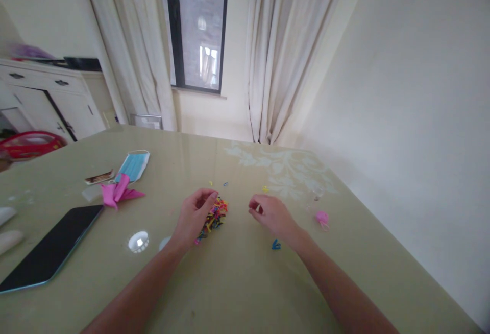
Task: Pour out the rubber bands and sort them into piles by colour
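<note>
My left hand (193, 216) hovers at the upper left of a heap of small multicoloured pieces that look like little rubber bands (216, 215), partly covering it. Its thumb and fingertips come together; anything pinched there is too small to make out. To the right of the heap, my right hand (272, 215) is held over the table with fingers curled in and tips close together. What it holds, if anything, is hidden. Just below the right wrist lies a small blue cluster (276, 244), and beyond that hand a small yellow cluster (265, 189).
A pink bundle (322, 218) lies to the right on the glossy table (237, 293). On the left are a dark-screened tablet (53, 244), a pink folded-looking item (119, 192), a blue face mask (133, 165) and a round shiny object (138, 241). A wall borders the right side.
</note>
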`<state>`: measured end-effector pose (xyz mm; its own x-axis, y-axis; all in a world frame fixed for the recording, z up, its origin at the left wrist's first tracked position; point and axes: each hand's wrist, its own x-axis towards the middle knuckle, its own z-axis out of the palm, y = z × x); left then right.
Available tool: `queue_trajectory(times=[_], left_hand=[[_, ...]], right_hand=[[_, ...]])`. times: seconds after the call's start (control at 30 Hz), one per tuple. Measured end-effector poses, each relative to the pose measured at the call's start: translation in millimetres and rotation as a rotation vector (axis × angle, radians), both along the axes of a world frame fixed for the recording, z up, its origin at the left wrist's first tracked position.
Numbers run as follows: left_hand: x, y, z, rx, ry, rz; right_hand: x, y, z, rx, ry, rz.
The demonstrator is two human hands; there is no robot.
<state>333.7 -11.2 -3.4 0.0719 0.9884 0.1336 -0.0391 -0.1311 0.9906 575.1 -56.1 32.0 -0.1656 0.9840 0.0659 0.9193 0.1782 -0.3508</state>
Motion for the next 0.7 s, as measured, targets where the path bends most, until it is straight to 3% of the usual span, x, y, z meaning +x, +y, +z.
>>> queue_trajectory(times=[0.13,0.27,0.5,0.7], left_hand=[[-2.1,4.6,-6.6,0.012,0.0,0.006],[-3.4,7.2,-11.1,0.037,0.002,0.014],[-1.7,5.1,-10.4,0.052,0.028,-0.005],[2.5,-8.4,2.3,0.132,0.244,-0.193]], right_hand=[[-44.7,2.2,-10.2,-0.04,-0.004,0.176],[-65.9,5.7,-19.6,-0.054,-0.02,0.207],[-67.8,7.0,-32.1,-0.007,0.037,0.165],[-47.9,1.2,-22.4,0.021,0.445,0.029]])
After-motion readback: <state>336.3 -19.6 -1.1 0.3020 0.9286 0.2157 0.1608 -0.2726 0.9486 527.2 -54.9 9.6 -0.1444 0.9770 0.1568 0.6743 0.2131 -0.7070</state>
